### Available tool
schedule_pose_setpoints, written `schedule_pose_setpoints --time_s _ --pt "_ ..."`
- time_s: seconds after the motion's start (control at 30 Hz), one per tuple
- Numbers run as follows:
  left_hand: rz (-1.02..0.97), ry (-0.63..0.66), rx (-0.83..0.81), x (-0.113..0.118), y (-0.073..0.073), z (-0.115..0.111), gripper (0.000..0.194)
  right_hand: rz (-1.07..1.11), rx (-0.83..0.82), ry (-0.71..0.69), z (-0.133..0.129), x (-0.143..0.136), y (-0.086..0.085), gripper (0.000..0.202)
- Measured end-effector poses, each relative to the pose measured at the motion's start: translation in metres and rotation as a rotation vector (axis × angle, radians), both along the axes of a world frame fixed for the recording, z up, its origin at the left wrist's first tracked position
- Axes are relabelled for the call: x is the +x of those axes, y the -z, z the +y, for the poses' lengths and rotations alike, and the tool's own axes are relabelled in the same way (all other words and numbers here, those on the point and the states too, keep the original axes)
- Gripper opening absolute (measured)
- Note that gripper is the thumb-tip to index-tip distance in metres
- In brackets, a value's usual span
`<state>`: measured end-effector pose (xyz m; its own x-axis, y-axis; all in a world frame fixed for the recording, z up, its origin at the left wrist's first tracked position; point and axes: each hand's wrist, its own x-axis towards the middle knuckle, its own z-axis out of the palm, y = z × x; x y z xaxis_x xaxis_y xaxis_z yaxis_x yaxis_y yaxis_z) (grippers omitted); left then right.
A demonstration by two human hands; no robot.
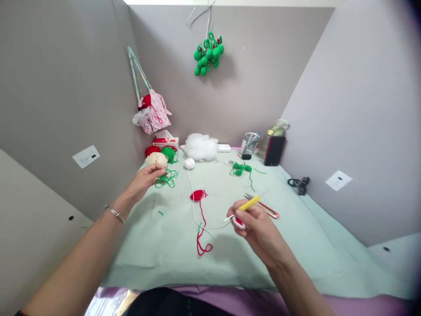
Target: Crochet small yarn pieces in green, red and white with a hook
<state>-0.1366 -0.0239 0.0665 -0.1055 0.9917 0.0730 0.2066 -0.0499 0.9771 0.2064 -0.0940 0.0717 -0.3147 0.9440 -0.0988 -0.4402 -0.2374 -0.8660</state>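
Note:
In my right hand (251,219) is a crochet hook with a yellow handle (249,203), its metal tip pointing left. The same fingers hold a small red and white crocheted piece (239,223). White yarn (192,206) runs from near this piece across the cloth to a small white yarn ball (189,163). Over at the left, my left hand (149,175) reaches out with its fingers stretched, beside a cream yarn ball (156,159) and loose green yarn (168,178). I see nothing held in it. A red yarn bundle (198,195) with a trailing strand lies between the hands.
Orange-handled scissors (269,210) lie just beyond my right hand. Green crocheted pieces (240,168), white stuffing (200,147), a glass jar (250,145) and a dark phone (275,150) are farther back. A green crocheted bunch (208,55) hangs on the back partition; partitions stand on both sides.

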Motion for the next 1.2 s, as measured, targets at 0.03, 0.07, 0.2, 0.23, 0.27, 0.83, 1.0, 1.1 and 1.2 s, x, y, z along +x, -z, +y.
schedule_pose_setpoints --time_s 0.03,0.07,0.2,0.23,0.27,0.83,1.0,1.1,1.2 --pt "-0.052 0.027 0.022 0.007 -0.010 -0.006 0.027 -0.009 0.014 -0.045 0.004 -0.003 -0.005 0.029" --pt "-0.097 0.057 0.036 0.016 -0.019 -0.012 0.029 -0.018 0.027 -0.083 0.008 -0.007 -0.011 0.030" --pt "-0.215 0.186 0.055 0.050 -0.041 -0.031 0.029 -0.021 0.053 -0.168 0.026 -0.032 -0.027 0.037" --pt "-0.236 0.215 0.056 0.058 -0.044 -0.034 0.028 -0.016 0.046 -0.178 0.031 -0.039 -0.029 0.042" --pt "-0.256 0.243 0.054 0.064 -0.046 -0.036 0.026 -0.011 0.028 -0.192 0.035 -0.045 -0.029 0.046" --pt "-0.743 0.142 -0.029 0.015 -0.023 -0.040 0.016 0.150 -0.010 -0.159 0.056 0.035 -0.042 0.024" --pt "-0.716 -0.042 -0.035 -0.008 -0.004 -0.023 0.025 0.221 0.001 -0.072 0.061 0.070 -0.044 0.017" --pt "-0.719 -0.133 -0.020 -0.010 0.002 -0.015 0.035 0.254 -0.012 -0.029 0.067 0.081 -0.044 0.017" --pt "-0.748 -0.138 -0.002 0.002 0.001 -0.007 0.035 0.262 -0.042 -0.013 0.074 0.079 -0.042 0.017"
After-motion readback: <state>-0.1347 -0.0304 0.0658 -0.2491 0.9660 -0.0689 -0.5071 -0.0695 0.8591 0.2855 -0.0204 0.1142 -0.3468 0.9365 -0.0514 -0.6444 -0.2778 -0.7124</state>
